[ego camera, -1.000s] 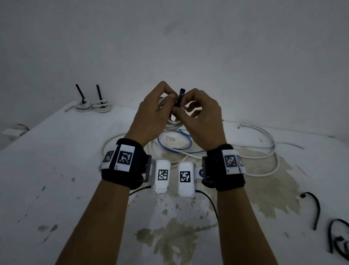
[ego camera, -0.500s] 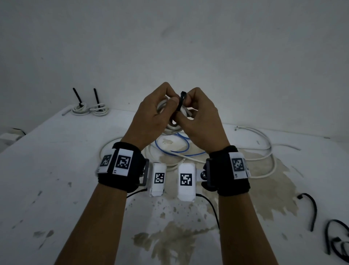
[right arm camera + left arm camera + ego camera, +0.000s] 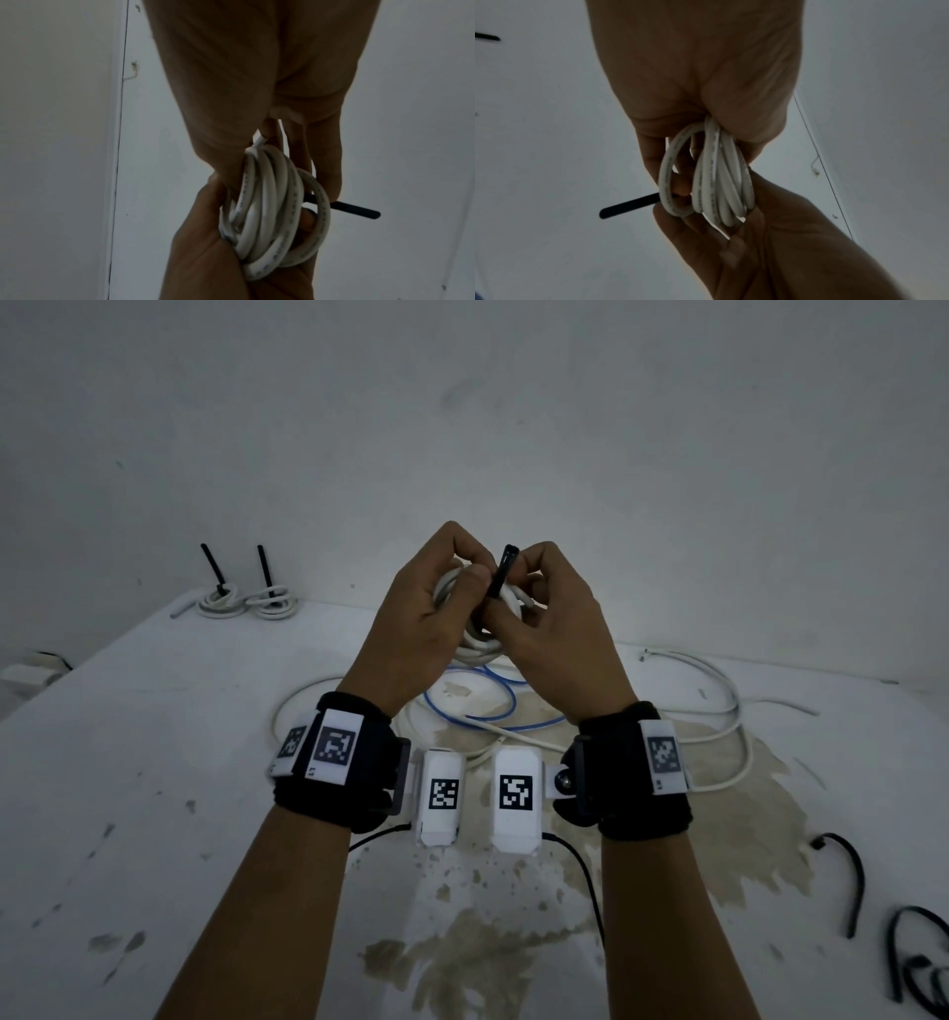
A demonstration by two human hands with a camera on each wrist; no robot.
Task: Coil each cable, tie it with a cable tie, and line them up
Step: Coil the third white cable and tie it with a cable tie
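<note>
Both hands are raised above the table, close together. My left hand (image 3: 426, 618) grips a coiled white cable (image 3: 482, 644), its thumb lying against a black cable tie (image 3: 503, 570). My right hand (image 3: 549, 618) pinches that tie at the coil, and the tie's tail sticks up between the thumbs. In the left wrist view the coil (image 3: 711, 178) hangs from the left fingers, with the tie tail (image 3: 628, 206) pointing left and the right hand (image 3: 770, 243) below. The right wrist view shows the coil (image 3: 272, 213) between both hands and the tie tail (image 3: 354, 209) pointing right.
Two tied white coils (image 3: 246, 603) lie at the table's back left, their black tie tails standing up. Loose white cables (image 3: 719, 711) and a blue cable (image 3: 477, 706) sprawl under the hands. Spare black ties (image 3: 847, 880) lie at the right edge. A wall stands behind.
The hands have stayed together at about the same height. The fingers have shifted a little on the tie, whose tail now stands straighter above the thumbs.
</note>
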